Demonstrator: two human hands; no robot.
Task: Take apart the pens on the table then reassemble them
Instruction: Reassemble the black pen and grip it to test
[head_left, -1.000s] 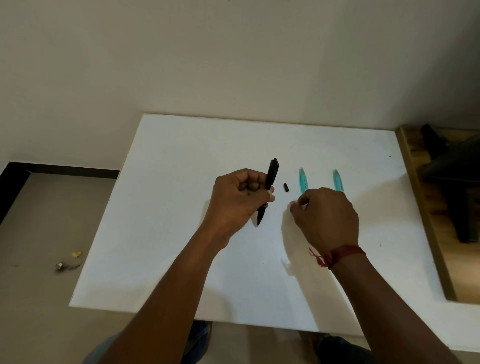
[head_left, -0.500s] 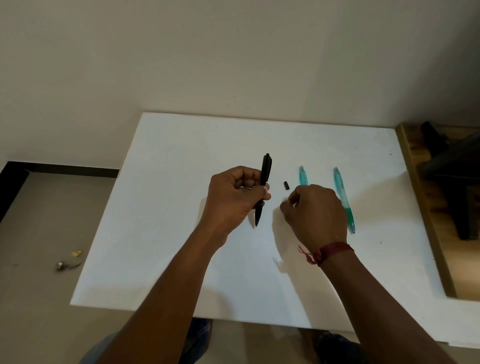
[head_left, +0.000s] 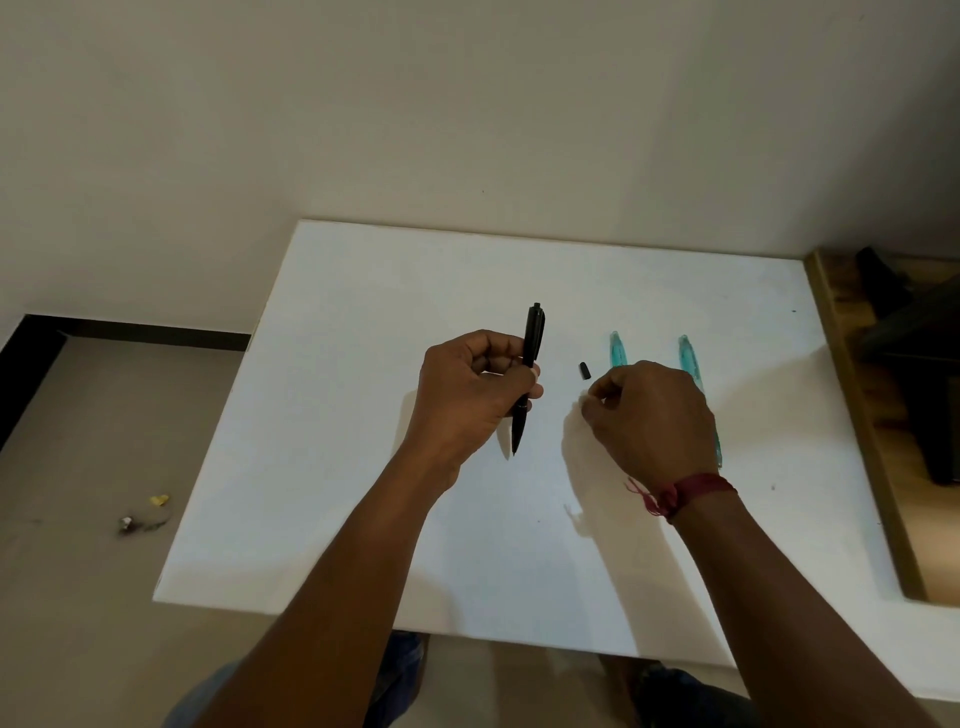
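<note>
At centre frame, the left hand (head_left: 478, 384) is raised over the white surface (head_left: 363, 467), its grip curled round the black pen (head_left: 533, 338), which points tip-down and nearly upright. To its right, the right hand (head_left: 654, 415) hovers knuckles-up with thumb and forefinger drawn close; whether that grip holds anything cannot be told. Just beyond its fingertips a small black piece (head_left: 584, 370) lies on the surface. One teal pen (head_left: 617, 351) and a second teal pen (head_left: 688, 356) lie behind that hand, partly hidden. A red thread (head_left: 691, 491) circles the right wrist. Beige wall fills the top, and a wooden ledge (head_left: 857, 415) runs along the right edge.
</note>
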